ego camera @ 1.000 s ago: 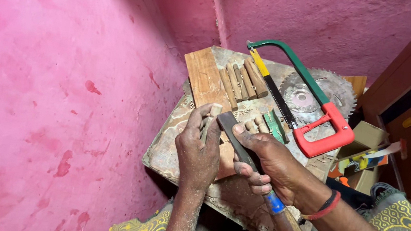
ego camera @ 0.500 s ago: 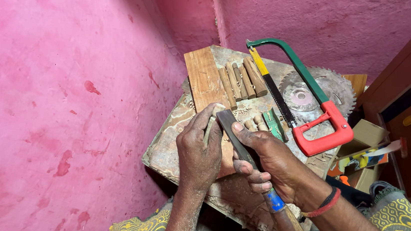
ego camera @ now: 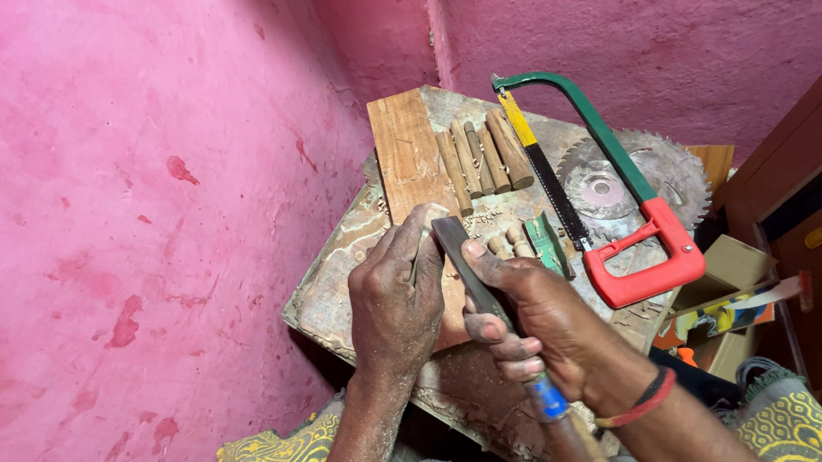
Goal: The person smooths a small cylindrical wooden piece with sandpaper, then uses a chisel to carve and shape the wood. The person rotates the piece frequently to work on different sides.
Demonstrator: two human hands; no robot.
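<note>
We are filing: our right hand [ego camera: 548, 325] grips the file [ego camera: 472, 272], its blade across the small wooden piece [ego camera: 421, 247] pinched in our closed left hand [ego camera: 394, 300], calling for steady pressure.

Both forearms are bare, with no sleeves in view. The left hand [ego camera: 394, 305] and its forearm carry a pale dusting, like fine sawdust, thickest along the forearm. The right hand [ego camera: 548, 325] shows the same dust more lightly on its fingers. On the right wrist sit two thin bands [ego camera: 644, 399], one black and one red. Neither hand shows rings.
</note>
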